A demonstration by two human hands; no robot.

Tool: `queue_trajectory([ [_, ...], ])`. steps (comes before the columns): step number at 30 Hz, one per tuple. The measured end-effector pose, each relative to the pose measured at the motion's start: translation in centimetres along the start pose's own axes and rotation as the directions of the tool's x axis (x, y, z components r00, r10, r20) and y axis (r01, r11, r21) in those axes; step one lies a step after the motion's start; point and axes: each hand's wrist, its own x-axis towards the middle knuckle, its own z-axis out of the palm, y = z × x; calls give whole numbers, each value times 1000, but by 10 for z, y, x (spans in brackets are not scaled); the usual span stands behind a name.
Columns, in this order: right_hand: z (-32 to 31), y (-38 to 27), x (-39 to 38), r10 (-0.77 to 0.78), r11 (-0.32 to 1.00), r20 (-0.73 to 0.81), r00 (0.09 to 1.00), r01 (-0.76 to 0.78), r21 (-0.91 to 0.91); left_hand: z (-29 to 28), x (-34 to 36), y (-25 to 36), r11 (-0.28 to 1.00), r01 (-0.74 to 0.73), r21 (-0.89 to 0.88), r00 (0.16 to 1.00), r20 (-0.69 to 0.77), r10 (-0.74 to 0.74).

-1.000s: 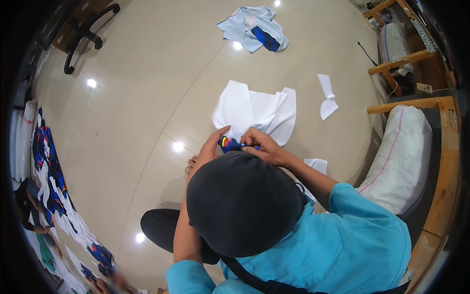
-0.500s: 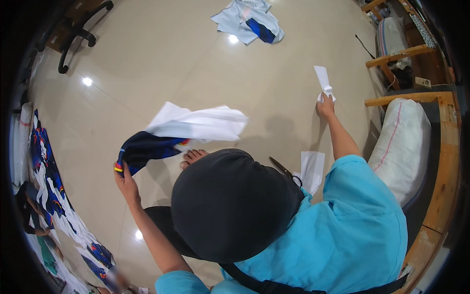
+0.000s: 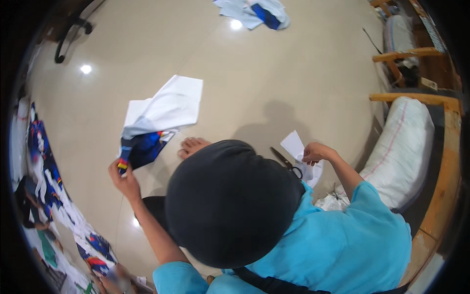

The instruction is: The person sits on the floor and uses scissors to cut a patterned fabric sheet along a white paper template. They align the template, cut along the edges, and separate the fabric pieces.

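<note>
My left hand [image 3: 125, 179] grips a white fabric piece [image 3: 171, 100] with a navy section [image 3: 149, 149] and red and yellow details; the piece spreads over the floor at centre left. My right hand [image 3: 313, 154] has its fingers closed on a small white piece [image 3: 292, 143], paper or fabric, beside black-handled scissors [image 3: 281, 157], above another white piece [image 3: 318, 171]. My bare foot [image 3: 193, 146] shows near the navy fabric. A black head covering [image 3: 232, 201] and turquoise-clad shoulders [image 3: 342, 240] fill the lower middle, hiding what lies under them.
Pale blue fabric [image 3: 235, 10] lies farther off. A chair base [image 3: 78, 27] stands top left. Along the left lie printed garment pieces [image 3: 44, 161], with another person's limbs [image 3: 34, 206] among them. At right are wooden frames [image 3: 440, 210] and long white sacks [image 3: 396, 147].
My left hand carried the white and navy fabric leftward. My right hand reached to the small white piece at the right, took hold of it, then brought it down and left beside the scissors.
</note>
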Motion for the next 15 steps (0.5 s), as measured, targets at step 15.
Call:
queue_trajectory([
  [15, -38, -475, -74, -958, 281, 27, 285, 954, -101, -17, 57, 185, 696, 172, -697, 974, 228, -12],
])
